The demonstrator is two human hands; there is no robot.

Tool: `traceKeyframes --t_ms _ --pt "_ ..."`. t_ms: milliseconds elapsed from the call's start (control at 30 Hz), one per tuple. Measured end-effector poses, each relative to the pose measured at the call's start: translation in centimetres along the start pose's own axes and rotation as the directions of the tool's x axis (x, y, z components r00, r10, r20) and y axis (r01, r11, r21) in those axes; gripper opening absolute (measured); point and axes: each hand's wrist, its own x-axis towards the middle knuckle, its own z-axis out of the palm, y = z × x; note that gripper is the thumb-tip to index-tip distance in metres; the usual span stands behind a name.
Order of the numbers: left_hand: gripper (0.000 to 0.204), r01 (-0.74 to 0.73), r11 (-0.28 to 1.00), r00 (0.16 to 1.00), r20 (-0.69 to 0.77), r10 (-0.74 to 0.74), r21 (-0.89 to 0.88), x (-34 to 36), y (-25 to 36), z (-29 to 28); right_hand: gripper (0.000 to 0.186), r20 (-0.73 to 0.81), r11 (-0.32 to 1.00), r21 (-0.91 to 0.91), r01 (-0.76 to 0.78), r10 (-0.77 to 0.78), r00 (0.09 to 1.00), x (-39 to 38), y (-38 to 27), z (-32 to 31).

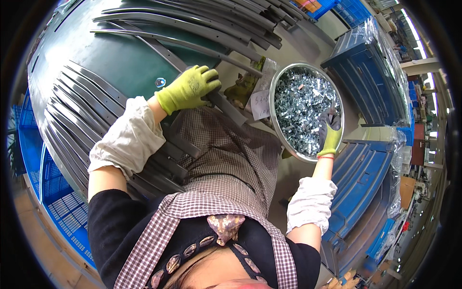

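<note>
Rnd bowl (273, 110) at 2 o'clock, full of silvery metal bits (299, 106); R hand (331, 131) in it, grip can't tell. L hand (190, 89) grips dk strip (228, 107) at 11 o'clock, long axis 10–4, near end to 4.

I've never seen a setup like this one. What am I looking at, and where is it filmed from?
There is no machine here: these are a person's own gloved hands. The one picture comes from a wide fisheye camera on their head, looking down, so straight edges bend near the rim. The left hand is over a long dark strip; how firmly it grips is unclear. The right hand reaches into a round bowl of small shiny metal pieces, and its fingertips are hard to make out. More dark strips lie on the green table.
</note>
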Motion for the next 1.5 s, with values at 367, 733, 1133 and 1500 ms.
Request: traceKeyframes --t_ms 367,733,1133,1500 --pt "0.061 -0.128 0.942 0.984 -0.162 0.08 -0.309 -3.2 7.1 -3.5 0.035 0.611 0.938 0.27 -0.216 0.007 0.791 -13.8 -9.5 7.4" --pt "0.046 -0.008 0.765 0.991 0.098 0.092 -0.643 -4.2 11.6 -3.7 0.026 0.694 0.867 0.316 -0.385 0.065 0.717 -20.2 -9.2 11.8" --pt "0.055 0.146 0.742 0.989 0.103 -0.103 -0.655 -3.8 12.8 -2.9 0.026 0.499 0.91 0.298 -0.29 0.111 0.86 -20.2 -9.9 13.9" --pt "0.049 0.109 0.765 0.994 0.045 -0.105 -0.634 -3.5 11.9 -1.9 0.035 0.566 0.695 0.54 -0.475 0.118 0.816 -20.4 -7.4 14.2"
